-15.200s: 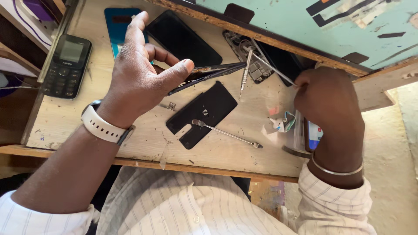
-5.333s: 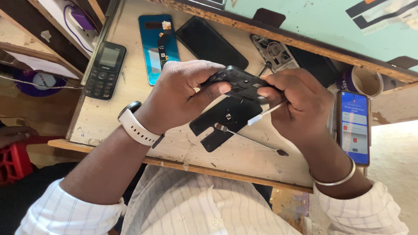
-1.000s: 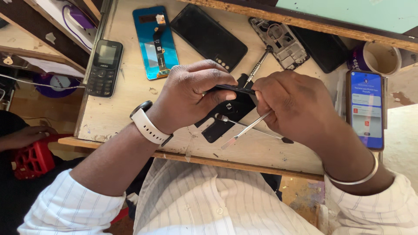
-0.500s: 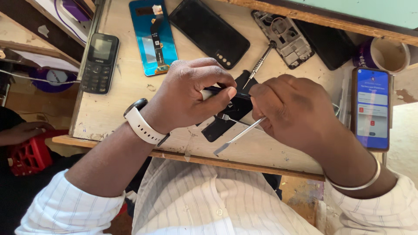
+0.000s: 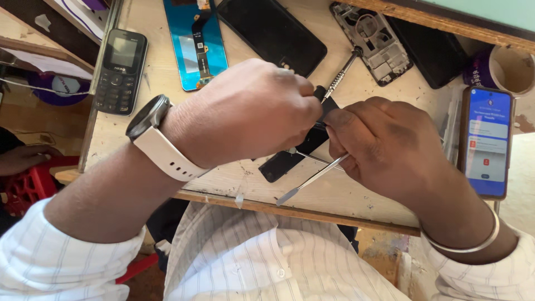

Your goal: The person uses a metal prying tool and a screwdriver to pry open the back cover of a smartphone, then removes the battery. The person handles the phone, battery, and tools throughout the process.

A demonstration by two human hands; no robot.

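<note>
- Over the bench [image 5: 345, 192]: left hand [image 5: 245, 114] and right hand [image 5: 384, 147] both clamped on one black phone part [image 5: 292, 156].
- Right hand also gripping one flat metal tool [image 5: 309, 181].
- Beside: one keypad phone [image 5: 120, 69], one lit smartphone [image 5: 486, 142], one screwdriver [image 5: 341, 75].

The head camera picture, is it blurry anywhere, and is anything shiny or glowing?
Head view: sharp daylight picture, no real blur. The smartphone screen glows blue at the right. The metal pry tool in the right hand catches light. The left hand shades the black phone part beneath.
</note>
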